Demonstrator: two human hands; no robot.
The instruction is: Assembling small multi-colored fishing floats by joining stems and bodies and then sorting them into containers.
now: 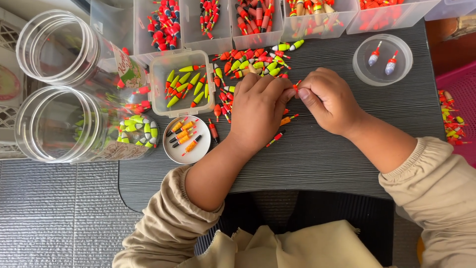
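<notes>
My left hand and my right hand meet over a dark table, fingertips pinched together on one small red fishing float. A loose pile of red, orange and yellow-green floats lies just beyond my left hand, and a few single floats rest beneath and beside it. Most of the pinched float is hidden by my fingers.
A square clear tub of yellow-green floats and a round lid of orange floats sit at left. Two big clear jars lie on their sides. Clear bins of floats line the back; a round lid holds two floats.
</notes>
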